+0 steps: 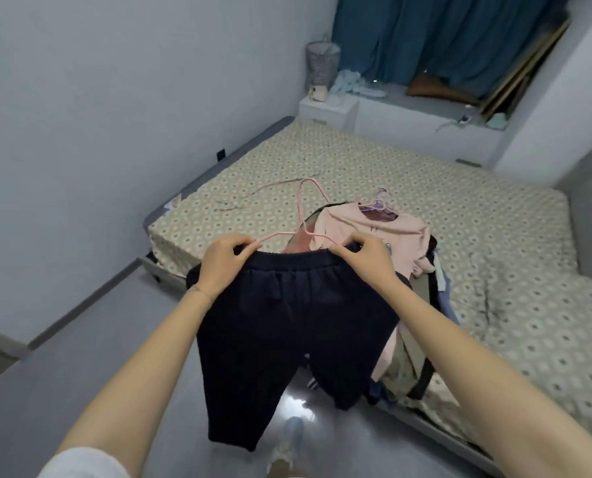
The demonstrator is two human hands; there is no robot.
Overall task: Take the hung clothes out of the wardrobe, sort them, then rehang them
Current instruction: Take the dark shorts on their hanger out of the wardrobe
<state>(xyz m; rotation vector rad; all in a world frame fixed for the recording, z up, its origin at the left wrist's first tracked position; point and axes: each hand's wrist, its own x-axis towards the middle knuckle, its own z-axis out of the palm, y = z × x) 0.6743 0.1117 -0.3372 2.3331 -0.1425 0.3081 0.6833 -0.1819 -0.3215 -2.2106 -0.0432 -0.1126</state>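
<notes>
A pair of dark navy trousers (287, 326) hangs in front of me above the floor, legs down. My left hand (224, 267) pinches the left end of the waistband together with a pink wire hanger (305, 201). My right hand (365, 262) pinches the right end of the waistband and the hanger's other arm. The hanger's hook points up and away. Behind the trousers, a pile of clothes (415, 305) lies on the bed, topped by a pink top (367, 229) on a purple hanger (377, 203).
The bed (356, 160) has a patterned sheet and a folded quilt (536, 326) at the right. A loose pink hanger (253, 194) lies on the sheet. A white nightstand (327, 106), a mesh basket (322, 63) and blue curtains (443, 36) stand beyond. Grey floor (80, 357) lies to the left.
</notes>
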